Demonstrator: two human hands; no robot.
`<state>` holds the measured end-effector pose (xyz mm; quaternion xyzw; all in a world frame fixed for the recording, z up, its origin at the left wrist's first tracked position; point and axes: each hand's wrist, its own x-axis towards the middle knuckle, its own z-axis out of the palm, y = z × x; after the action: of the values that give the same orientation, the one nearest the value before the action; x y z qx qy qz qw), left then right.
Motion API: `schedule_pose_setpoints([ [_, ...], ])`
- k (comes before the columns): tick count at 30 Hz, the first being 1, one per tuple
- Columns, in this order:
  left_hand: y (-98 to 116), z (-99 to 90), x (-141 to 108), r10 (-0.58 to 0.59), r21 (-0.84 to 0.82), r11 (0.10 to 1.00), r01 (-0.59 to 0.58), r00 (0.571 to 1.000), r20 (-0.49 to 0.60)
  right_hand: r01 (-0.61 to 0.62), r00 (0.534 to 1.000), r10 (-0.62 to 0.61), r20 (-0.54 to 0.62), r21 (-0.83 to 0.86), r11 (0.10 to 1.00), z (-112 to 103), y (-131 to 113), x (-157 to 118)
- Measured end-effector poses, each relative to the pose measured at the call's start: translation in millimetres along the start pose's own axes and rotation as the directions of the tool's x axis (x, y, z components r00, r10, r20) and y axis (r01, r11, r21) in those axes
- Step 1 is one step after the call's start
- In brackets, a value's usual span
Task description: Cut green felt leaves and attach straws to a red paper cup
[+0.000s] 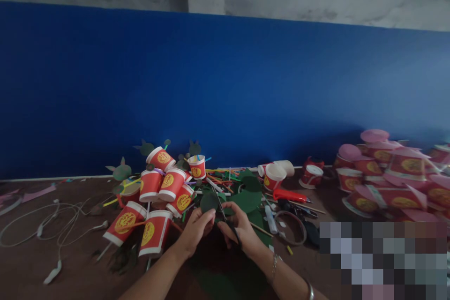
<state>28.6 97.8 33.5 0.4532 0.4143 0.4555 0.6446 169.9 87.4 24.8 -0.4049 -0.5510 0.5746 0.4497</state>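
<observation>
Between the fingers of my left hand (197, 230) is a rounded piece of dark green paper (210, 201), held up over the table. My right hand (241, 230) is closed on the handles of dark scissors (224, 210), whose blades point up and away beside the paper's right edge. Larger dark green sheets (250, 192) with curved cut edges lie just beyond and to the right of my hands. Left of my left hand are red and white paper cups (154, 233) with sticks and straws attached.
White earphones (53, 272) with a tangled cord lie at left. To the right are a red tool (291, 195), a glue stick (270, 219), a tape ring (291, 228) and upright cups (274, 177). Pink-topped cups (409, 164) are heaped far right, before a blue wall panel (225, 89).
</observation>
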Motion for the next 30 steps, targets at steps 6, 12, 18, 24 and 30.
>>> schedule_pose_setpoints([
  [6,-1.5,-1.5,0.5,0.001,-0.003,1.0,-0.001,1.0,-0.004,-0.019,1.0,0.019,-0.004,0.019,1.0,0.1,0.3,0.0],
  [12,-2.6,-2.3,1.5,0.009,-0.013,1.0,-0.009,1.0,-0.021,-0.021,1.0,0.021,-0.004,0.004,1.0,-0.7,3.0,1.1],
  [18,-6.8,-3.3,2.3,0.011,-0.031,0.999,-0.013,0.998,-0.065,-0.027,1.0,0.027,-0.016,0.016,1.0,0.3,0.3,0.9],
  [24,-6.6,-2.4,2.3,0.014,-0.017,1.0,-0.015,0.997,-0.079,-0.038,0.999,0.038,-0.02,0.012,0.999,0.5,-2.6,0.4],
  [30,-4.9,-2.7,3.0,0.023,0.006,1.0,-0.023,0.999,-0.026,-0.04,0.999,0.04,-0.015,0.022,0.999,0.2,-0.7,0.6],
])
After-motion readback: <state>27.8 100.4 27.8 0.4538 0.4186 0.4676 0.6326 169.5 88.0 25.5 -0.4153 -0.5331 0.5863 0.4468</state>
